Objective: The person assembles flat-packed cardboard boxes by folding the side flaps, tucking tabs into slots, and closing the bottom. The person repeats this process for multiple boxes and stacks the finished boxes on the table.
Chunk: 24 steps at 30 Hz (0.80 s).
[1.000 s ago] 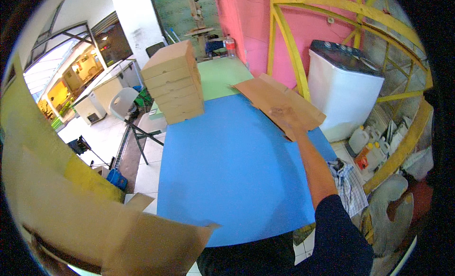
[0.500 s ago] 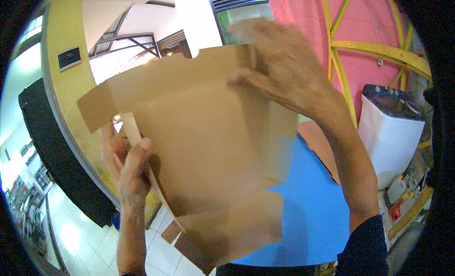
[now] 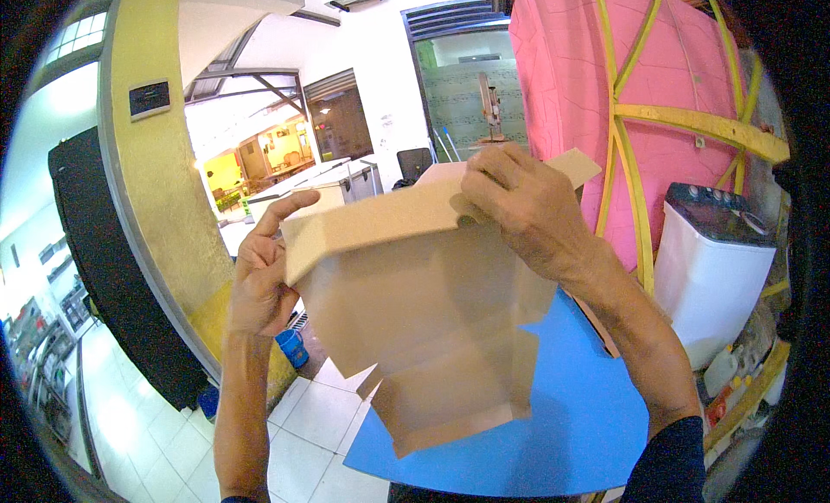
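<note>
A brown cardboard box blank (image 3: 406, 287), partly folded, is held up above a blue table. Its far flap is bent up along the crease. At the flap's left corner is my left hand (image 3: 266, 265), the thumb or a finger stretched along the outside and the rest against the cardboard edge. My right hand (image 3: 519, 200) grips the flap's upper edge right of the middle, fingers curled over it. The lower panel with its slit side tabs hangs toward me over the table. Parts of my left fingers are hidden behind the cardboard.
The blue table (image 3: 588, 399) lies beneath, with another brown cardboard piece (image 3: 596, 326) at its right edge. A white washing machine (image 3: 713, 270) stands right, near yellow bars (image 3: 640, 200) before a pink covering. A yellow wall (image 3: 151, 175) and black upright panel (image 3: 112, 278) are left.
The far flap, flat before, is now folded up. My right hand has come down and closed on it; my left hand has moved up to the corner. The view has shifted slightly.
</note>
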### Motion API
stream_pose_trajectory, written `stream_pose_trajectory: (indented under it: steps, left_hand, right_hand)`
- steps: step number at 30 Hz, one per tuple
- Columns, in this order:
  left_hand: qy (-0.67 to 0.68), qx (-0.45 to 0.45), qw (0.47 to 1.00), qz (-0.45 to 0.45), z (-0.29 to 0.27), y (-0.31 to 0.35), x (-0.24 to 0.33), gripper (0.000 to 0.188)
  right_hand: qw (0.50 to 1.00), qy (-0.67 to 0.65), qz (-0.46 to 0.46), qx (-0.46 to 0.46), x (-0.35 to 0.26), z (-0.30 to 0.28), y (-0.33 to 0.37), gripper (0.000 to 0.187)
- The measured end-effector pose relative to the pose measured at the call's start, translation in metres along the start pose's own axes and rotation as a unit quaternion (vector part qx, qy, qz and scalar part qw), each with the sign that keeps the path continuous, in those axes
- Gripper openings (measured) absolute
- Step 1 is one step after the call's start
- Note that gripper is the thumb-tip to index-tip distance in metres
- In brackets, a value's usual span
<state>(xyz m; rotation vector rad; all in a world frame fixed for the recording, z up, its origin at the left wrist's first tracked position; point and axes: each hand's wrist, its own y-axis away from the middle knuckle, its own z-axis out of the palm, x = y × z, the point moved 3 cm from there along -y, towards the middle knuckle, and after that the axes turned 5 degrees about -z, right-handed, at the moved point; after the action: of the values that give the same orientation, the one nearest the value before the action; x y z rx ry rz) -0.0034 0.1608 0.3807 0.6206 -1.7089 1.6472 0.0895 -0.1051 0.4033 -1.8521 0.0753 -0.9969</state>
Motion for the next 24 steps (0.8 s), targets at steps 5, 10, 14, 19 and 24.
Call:
stream_pose_trajectory:
  steps: [5, 10, 14, 19, 24]
  left_hand:
    - [-0.032, -0.043, 0.998, -0.029, 0.005, -0.024, 0.039, 0.051]
    - [-0.481, -0.150, 0.853, -0.137, 0.015, -0.055, 0.044, 0.044]
    - [-0.562, -0.090, 0.807, -0.156, 0.017, -0.072, 0.047, 0.030]
    - [-0.611, -0.089, 0.786, -0.027, 0.049, -0.087, 0.055, 0.026]
    - [-0.688, -0.124, 0.715, 0.004, 0.074, -0.073, 0.067, 0.028]
  right_hand:
    - [0.999, 0.046, 0.006, -0.019, 0.003, 0.006, 0.006, 0.019]
    - [0.994, 0.103, 0.019, -0.016, 0.006, 0.007, -0.012, 0.018]
    - [0.994, 0.107, 0.016, -0.021, 0.015, 0.003, -0.037, 0.024]
    - [0.983, -0.082, 0.061, -0.151, -0.007, 0.007, -0.057, 0.040]
    - [0.969, -0.195, 0.087, -0.125, 0.001, 0.013, -0.071, 0.020]
